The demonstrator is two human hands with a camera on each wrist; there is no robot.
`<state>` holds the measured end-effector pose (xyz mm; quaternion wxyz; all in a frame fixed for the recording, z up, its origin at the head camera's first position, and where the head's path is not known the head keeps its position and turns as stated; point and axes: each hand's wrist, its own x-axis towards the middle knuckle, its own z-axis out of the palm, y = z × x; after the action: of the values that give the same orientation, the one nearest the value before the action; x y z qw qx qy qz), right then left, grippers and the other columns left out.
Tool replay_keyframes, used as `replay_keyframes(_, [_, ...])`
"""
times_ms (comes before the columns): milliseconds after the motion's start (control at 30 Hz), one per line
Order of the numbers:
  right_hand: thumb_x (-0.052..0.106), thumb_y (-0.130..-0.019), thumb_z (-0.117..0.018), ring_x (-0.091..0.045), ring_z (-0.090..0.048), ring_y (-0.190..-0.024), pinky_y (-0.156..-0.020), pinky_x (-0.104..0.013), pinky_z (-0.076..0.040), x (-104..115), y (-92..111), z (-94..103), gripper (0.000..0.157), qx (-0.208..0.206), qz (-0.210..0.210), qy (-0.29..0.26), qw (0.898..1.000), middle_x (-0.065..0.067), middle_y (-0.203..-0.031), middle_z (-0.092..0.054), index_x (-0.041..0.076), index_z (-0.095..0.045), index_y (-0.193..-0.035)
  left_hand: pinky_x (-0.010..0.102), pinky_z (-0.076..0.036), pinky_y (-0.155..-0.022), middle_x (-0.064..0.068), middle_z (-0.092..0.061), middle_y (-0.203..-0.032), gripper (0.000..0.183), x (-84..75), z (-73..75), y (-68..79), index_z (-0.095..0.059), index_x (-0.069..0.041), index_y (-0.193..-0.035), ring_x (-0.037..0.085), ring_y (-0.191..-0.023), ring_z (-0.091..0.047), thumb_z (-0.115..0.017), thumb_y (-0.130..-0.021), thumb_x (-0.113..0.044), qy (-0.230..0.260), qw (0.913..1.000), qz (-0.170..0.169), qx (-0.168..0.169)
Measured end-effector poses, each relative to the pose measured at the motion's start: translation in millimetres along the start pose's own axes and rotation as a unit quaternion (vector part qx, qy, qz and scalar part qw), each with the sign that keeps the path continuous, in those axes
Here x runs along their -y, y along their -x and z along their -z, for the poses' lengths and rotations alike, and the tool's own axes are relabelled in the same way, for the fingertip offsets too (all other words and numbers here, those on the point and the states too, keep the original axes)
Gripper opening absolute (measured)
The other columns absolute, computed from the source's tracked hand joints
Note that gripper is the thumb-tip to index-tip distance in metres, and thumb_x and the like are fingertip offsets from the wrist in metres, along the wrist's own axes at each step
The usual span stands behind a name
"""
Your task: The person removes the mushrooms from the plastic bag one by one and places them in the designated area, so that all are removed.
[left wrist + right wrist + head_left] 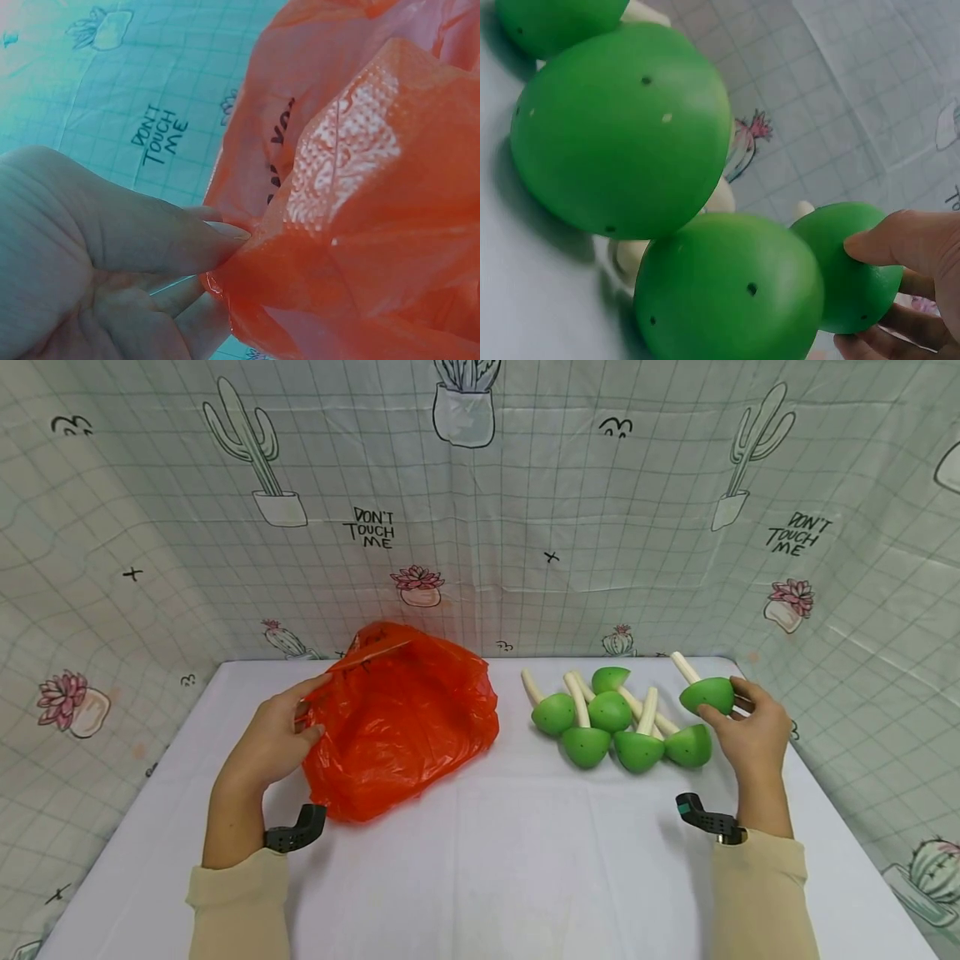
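Pinched at its left edge by my left hand [276,735], a red plastic bag [405,718] spreads over the table's left half. In the left wrist view, thumb and fingers grip the thin film of the bag [360,225], and dark print shows on its inner side. My right hand [753,727] holds a toy mushroom [708,695] by its green cap, the pale stem pointing up and left. Close to it, several more green-capped mushrooms [637,750] lie in a cluster. The right wrist view has the thumb on the held mushroom's cap [847,277], behind nearer caps [630,127].
A white table [510,860] carries everything. Behind and at both sides hangs a gridded cloth [495,527] with cactus drawings, close to the table's back edge. Each wrist wears a black strap [708,820].
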<state>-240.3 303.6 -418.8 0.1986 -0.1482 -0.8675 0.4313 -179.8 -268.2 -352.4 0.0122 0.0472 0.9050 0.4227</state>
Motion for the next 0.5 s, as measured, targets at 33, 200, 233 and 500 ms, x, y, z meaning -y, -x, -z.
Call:
replay_keyframes(33, [0.009, -0.095, -0.074, -0.040, -0.055, -0.137, -0.112, -0.045, -0.049, -2, -1, -0.2, 0.064, 0.001, -0.004, 0.002, 1.000, -0.022, -0.152, -0.055, 0.000, -0.050, -0.154, 0.057, -0.052, -0.102, 0.030, -0.039, -0.160, 0.070, 0.1, -0.1, 0.0, -0.028, 0.000, -0.164, 0.052, -0.139, -0.048, -0.055, -0.100, 0.010, 0.001, 1.0000, 0.000, 0.000])
replay_keyframes(200, [0.009, -0.097, -0.073, -0.042, -0.056, -0.136, -0.112, -0.049, -0.049, -11, -4, -4.2, 0.065, 0.015, -0.019, 0.008, 1.000, -0.025, -0.152, -0.053, 0.000, -0.047, -0.156, 0.057, -0.052, -0.102, 0.030, -0.039, -0.160, 0.070, 0.6, -0.6, -0.1, -0.028, 0.000, -0.164, 0.052, -0.139, -0.048, -0.054, -0.100, 0.010, 0.007, 1.0000, -0.001, 0.000])
replay_keyframes(233, [0.009, -0.097, -0.072, -0.042, -0.056, -0.136, -0.112, -0.049, -0.048, -13, -4, -5.3, 0.065, 0.018, -0.021, 0.009, 1.000, -0.025, -0.153, -0.053, 0.000, -0.047, -0.156, 0.057, -0.052, -0.102, 0.030, -0.039, -0.160, 0.070, 0.8, -0.7, -0.1, -0.028, 0.000, -0.164, 0.052, -0.139, -0.048, -0.054, -0.100, 0.010, 0.006, 1.0000, -0.002, -0.001])
replay_keyframes(500, [0.012, -0.099, -0.070, -0.042, -0.055, -0.137, -0.113, -0.050, -0.048, -19, -6, -7.9, 0.065, 0.032, -0.040, 0.007, 0.999, -0.023, -0.155, -0.050, 0.002, -0.044, -0.159, 0.057, -0.052, -0.102, 0.030, -0.040, -0.160, 0.070, 2.1, -1.0, -1.1, -0.028, 0.001, -0.164, 0.052, -0.139, -0.048, -0.054, -0.100, 0.010, 0.003, 1.0000, -0.004, -0.002])
